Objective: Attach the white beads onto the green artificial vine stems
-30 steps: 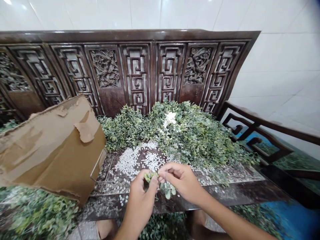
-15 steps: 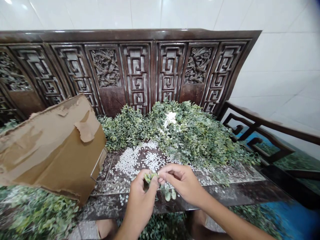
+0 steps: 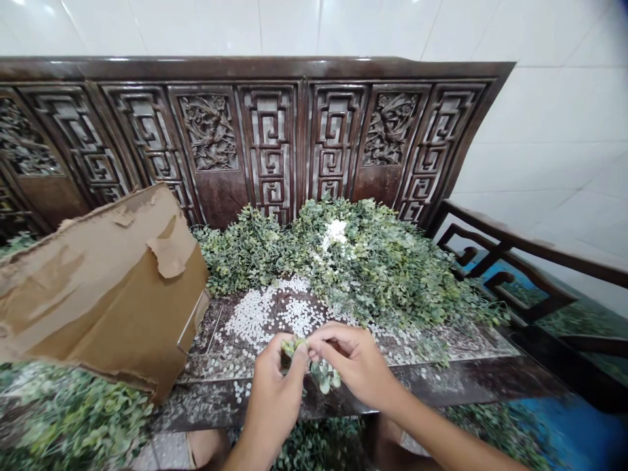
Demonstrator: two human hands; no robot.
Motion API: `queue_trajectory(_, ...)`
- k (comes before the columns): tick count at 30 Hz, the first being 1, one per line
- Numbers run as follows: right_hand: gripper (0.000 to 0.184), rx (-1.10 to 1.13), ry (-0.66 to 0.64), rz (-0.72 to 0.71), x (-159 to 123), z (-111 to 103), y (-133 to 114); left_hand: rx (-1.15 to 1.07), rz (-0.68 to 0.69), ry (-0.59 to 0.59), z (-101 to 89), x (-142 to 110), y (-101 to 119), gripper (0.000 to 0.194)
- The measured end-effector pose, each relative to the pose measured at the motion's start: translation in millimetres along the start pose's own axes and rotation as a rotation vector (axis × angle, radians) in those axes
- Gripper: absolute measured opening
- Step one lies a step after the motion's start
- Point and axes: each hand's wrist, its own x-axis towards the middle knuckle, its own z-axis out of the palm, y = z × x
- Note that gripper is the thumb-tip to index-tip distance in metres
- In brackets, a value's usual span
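My left hand [image 3: 277, 386] and my right hand [image 3: 356, 363] meet over the front of a dark wooden bench seat [image 3: 471, 383]. Both pinch a small artificial green sprig [image 3: 321, 374]; its top shows at my left fingertips and its leaves hang below my right fingers. Just behind my hands lies a scatter of small white pieces [image 3: 275, 314] on the seat. Farther back sits a big heap of artificial green foliage [image 3: 373, 261] with a white clump [image 3: 336, 230] on it.
A torn cardboard box [image 3: 103, 288] lies tilted on the seat's left. The carved wooden backrest [image 3: 269, 137] stands behind, an armrest [image 3: 515, 255] at the right. More green foliage [image 3: 73, 412] lies at lower left and under the seat. White tiled wall beyond.
My hands have stayed almost in place. The sprig's hanging leaves have drawn slightly closer to my right fingers.
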Motion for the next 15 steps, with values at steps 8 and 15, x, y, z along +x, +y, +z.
queue_trajectory(8, 0.022, -0.519, -0.071, 0.051, 19, -19, 47, -0.274, -0.178, 0.092, -1.8, 8, -6, 0.031)
queue_trajectory(15, 0.044, -1.196, -0.366, 0.085, 27, -1, 105, -0.379, -0.363, 0.133, -5.5, 13, -1, 0.039)
